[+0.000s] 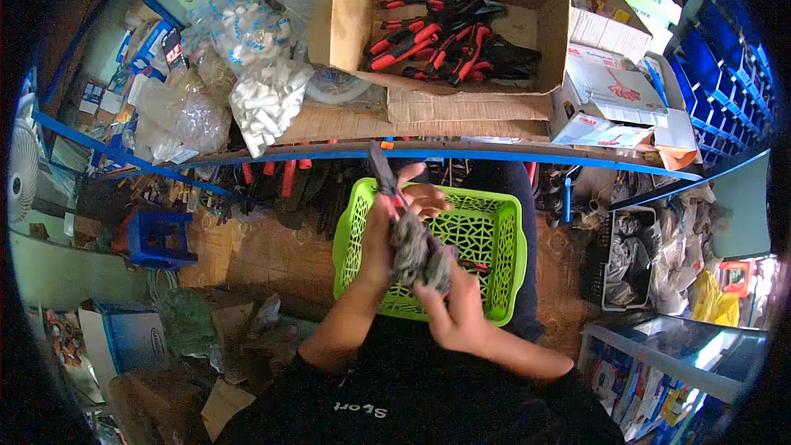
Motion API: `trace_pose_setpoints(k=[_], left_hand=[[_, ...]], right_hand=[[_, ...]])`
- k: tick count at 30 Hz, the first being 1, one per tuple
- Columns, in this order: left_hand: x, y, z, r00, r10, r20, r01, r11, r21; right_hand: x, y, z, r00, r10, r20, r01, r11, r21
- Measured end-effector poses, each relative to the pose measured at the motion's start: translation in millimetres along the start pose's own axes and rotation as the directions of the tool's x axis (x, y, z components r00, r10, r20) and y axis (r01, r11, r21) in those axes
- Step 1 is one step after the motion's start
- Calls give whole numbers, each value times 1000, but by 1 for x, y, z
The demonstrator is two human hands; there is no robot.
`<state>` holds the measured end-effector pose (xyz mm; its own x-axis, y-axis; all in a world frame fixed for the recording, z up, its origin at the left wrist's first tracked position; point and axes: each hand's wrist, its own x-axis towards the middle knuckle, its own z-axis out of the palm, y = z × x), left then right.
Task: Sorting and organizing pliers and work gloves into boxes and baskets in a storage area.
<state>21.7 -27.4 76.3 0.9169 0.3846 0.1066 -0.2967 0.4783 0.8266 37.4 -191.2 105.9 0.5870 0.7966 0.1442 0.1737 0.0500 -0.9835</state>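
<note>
Over a green plastic basket (518,241), my left hand (383,228) holds a hand tool (388,182) with a dark head and red-and-black handles, its head pointing up and away. My right hand (454,309) grips a grey rag (411,247) wrapped around the lower part of the handles. Both hands are slightly blurred, and the rag hides much of the tool. Inside the basket, near its right side, lies another red-and-black handled tool (474,267). Beyond the hands, an open cardboard box (352,31) on the shelf holds several red-and-black handled tools (432,43).
A blue metal shelf edge (494,154) runs across just past the basket. Bags of white plastic fittings (266,105) stand left of the cardboard box, printed cartons (612,93) right of it. On the floor are a blue stool (160,238) and a crate of bags (630,259).
</note>
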Motion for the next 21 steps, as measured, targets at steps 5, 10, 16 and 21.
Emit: trace_pose_setpoints(k=[5,10,16,21], left_hand=[[-4,-6,9,999,-21,30,19,997,76],[-2,-14,-10,995,-16,99,13,999,33],[-14,-1,25,1000,-13,17,11,995,97],[-1,5,16,992,-119,-29,115,986,-118]], right_hand=[[0,-11,-7,998,31,-56,-33,999,-19],[-3,-6,-2,951,-298,-84,249,897,-365],[20,-24,-7,966,182,-182,-114,937,331],[4,-12,-6,984,-88,-157,70,991,-116]])
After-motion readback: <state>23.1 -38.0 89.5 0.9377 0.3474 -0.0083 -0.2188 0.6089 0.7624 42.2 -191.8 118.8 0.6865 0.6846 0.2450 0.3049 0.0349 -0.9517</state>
